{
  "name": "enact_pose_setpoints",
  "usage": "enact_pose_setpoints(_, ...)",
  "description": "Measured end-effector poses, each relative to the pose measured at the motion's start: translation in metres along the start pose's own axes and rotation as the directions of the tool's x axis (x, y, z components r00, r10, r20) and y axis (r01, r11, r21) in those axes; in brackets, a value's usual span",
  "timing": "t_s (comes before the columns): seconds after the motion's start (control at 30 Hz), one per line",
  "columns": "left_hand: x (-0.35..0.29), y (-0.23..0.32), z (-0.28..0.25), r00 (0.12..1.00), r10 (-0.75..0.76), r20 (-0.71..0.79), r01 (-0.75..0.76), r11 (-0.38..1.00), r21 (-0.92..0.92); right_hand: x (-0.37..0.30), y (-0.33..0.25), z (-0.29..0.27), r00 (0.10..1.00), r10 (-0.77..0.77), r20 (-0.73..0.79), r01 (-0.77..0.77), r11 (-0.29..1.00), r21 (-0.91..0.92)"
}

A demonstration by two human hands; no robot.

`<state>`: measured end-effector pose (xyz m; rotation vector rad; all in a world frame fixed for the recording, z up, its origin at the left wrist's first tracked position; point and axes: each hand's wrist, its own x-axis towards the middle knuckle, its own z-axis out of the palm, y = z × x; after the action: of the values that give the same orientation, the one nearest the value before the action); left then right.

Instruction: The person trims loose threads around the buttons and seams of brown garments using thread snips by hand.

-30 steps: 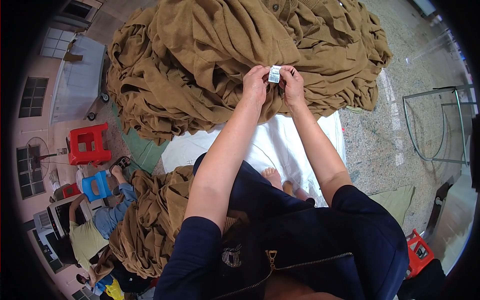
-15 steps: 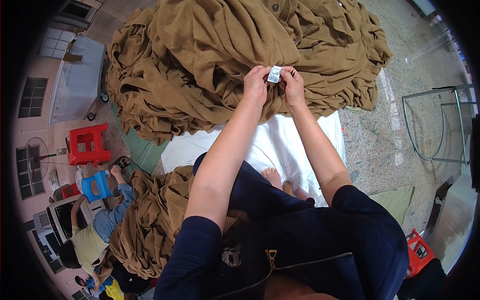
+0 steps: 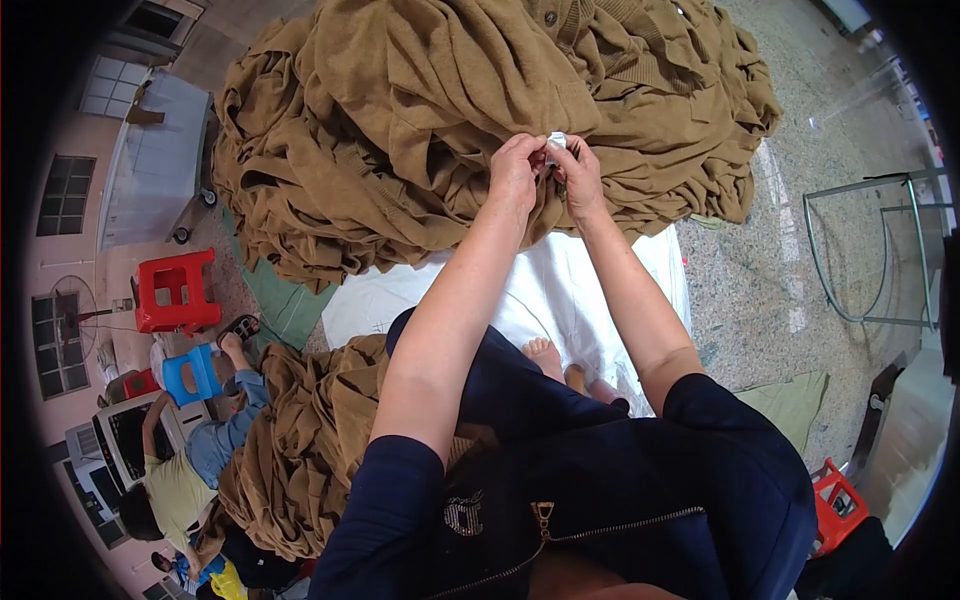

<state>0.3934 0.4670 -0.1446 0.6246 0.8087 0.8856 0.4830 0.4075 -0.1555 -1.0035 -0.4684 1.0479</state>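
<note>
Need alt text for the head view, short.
Both hands, left hand and right hand, pinch a small white tag over a big heap of brown knit garments. A white sheet lies below; another person sits at lower left by a red stool.

Your left hand (image 3: 515,170) and right hand (image 3: 580,178) pinch a small white tag (image 3: 557,141), which looks like paper or woven cloth; which one is unclear. It sits on the big heap of brown garments (image 3: 420,130), a matt, soft knit with ribbed edges. Just below that heap lies a smooth white sheet (image 3: 540,290) of cloth. Right of the heap, the floor (image 3: 770,270) is speckled stone, slightly glossy. Left of the heap stands a glossy red plastic stool (image 3: 175,290).
</note>
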Motion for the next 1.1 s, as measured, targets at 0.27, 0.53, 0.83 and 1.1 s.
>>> enact_pose_setpoints(0.27,-0.004,0.004,0.007,1.000,0.012,-0.024,-0.011,0.999,0.040,0.008,0.002,-0.015,0.992,0.102,0.074,-0.107,0.993,0.059)
enact_pose_setpoints(0.53,-0.001,0.007,0.005,1.000,-0.003,-0.015,0.004,0.996,0.087,0.010,0.004,-0.021,0.918,0.234,0.320,-0.348,0.862,0.368)
enact_pose_setpoints(0.83,-0.006,0.002,0.001,0.996,-0.034,-0.081,0.035,0.999,0.015,-0.004,0.008,-0.013,0.991,0.119,0.056,-0.124,0.987,0.105)
enact_pose_setpoints(1.1,-0.022,-0.016,-0.009,0.995,-0.084,-0.046,0.086,0.996,0.029,-0.013,0.025,-0.027,0.994,0.099,0.045,-0.103,0.990,0.096)
